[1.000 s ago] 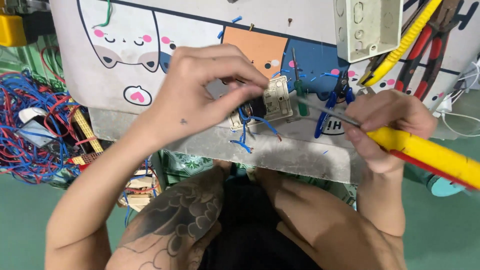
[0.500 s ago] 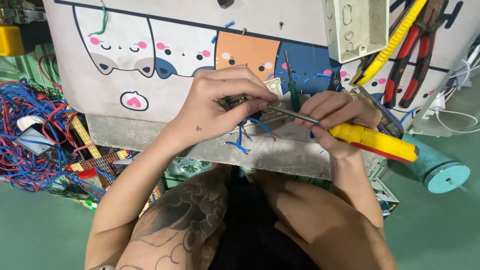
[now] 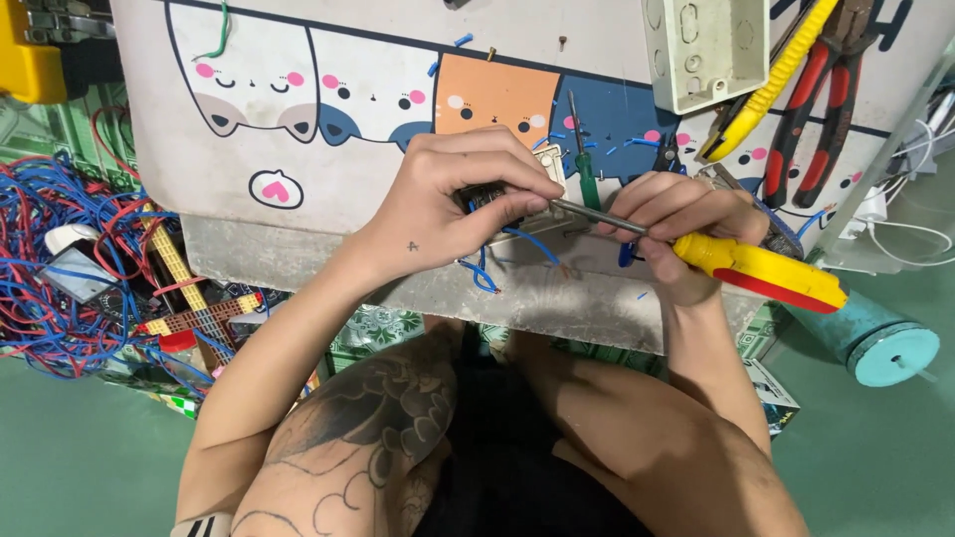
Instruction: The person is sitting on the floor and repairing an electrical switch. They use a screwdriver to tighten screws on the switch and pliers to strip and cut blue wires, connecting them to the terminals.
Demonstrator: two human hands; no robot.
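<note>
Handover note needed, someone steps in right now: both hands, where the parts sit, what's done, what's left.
Left hand: pinches a small switch module on the low table, blue wires trailing from it.
Right hand: grips a yellow-and-red screwdriver, shaft pointing into the module.
Nearby: green screwdriver, white junction box, red-handled pliers, wire tangle on the floor at left.
Done: wires appear seated in the module.
Left: screw state is hidden by the fingers; junction box has nothing in it.

Bare forearms, dark swirling tattoo on the thigh (image 3: 388, 418), black shorts (image 3: 517, 467).
</note>
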